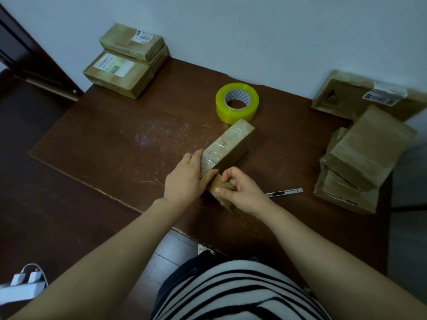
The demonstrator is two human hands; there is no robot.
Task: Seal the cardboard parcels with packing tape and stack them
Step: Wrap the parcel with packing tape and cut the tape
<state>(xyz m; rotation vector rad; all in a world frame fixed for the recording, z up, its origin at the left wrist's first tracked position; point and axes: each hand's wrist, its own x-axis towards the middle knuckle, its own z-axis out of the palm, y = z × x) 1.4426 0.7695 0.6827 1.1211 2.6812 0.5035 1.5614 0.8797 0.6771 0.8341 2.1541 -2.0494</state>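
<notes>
Right hand grip: the right hand (242, 190) curls round the near end of the parcel (228, 146), thumb on the near face, knuckles bent over the top edge.
Left hand grip: the left hand (184, 179) lies flat, fingers straight and together, pressed against the parcel's left face near that same end. It looks to be smoothing tape down.
Parcel: stands on a narrow side near the middle of the table (115, 139), a little toward the near edge. Glossy tape covers its upper face.
Key relation: the parcel's long axis runs from both hands diagonally away toward the far right. All the free length lies beyond the fingertips. Both hands touch the near end, and the left one has the clearer path to slide along the long face.
Tape roll: a yellow-green tape roll (231, 112) lies flat just past the parcel's far end, toward the far edge.
Utility knife: a slim utility knife (284, 192) lies just beside the right hand, toward the right edge.
Labelled stack: a labelled stack (124, 63) of parcels sits at the far left corner.
Right-edge pile: a right-edge pile (360, 162) of parcels leans untidily along the right edge, probably awaiting tape.
</notes>
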